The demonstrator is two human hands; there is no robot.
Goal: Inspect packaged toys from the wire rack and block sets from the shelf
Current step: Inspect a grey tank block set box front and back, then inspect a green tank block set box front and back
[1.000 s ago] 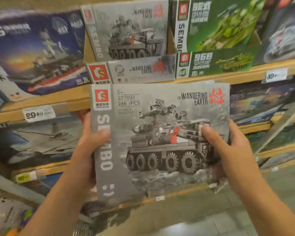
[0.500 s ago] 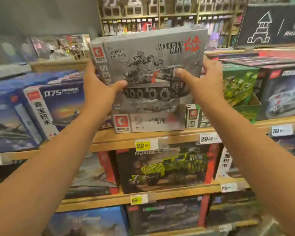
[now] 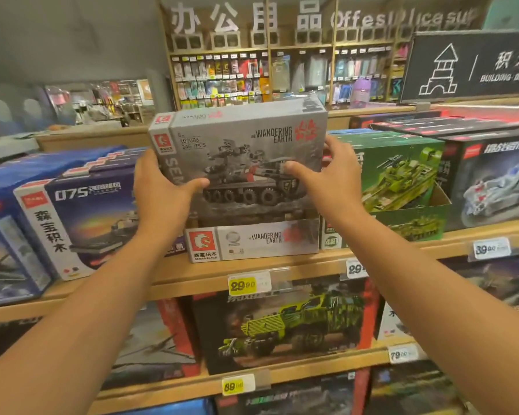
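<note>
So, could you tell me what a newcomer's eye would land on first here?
The grey Wandering Earth box, gripped by the left hand and right hand above its display carton on the top shelf. Next, the green tank box to its right.

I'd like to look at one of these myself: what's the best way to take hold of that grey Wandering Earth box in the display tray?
Take the grey Wandering Earth box by its two short side edges, one hand from each side, as the left hand and right hand do here. It stands upright in the display tray, which covers its bottom edge, and the green tank box crowds its right, so probably lift straight up.
</note>
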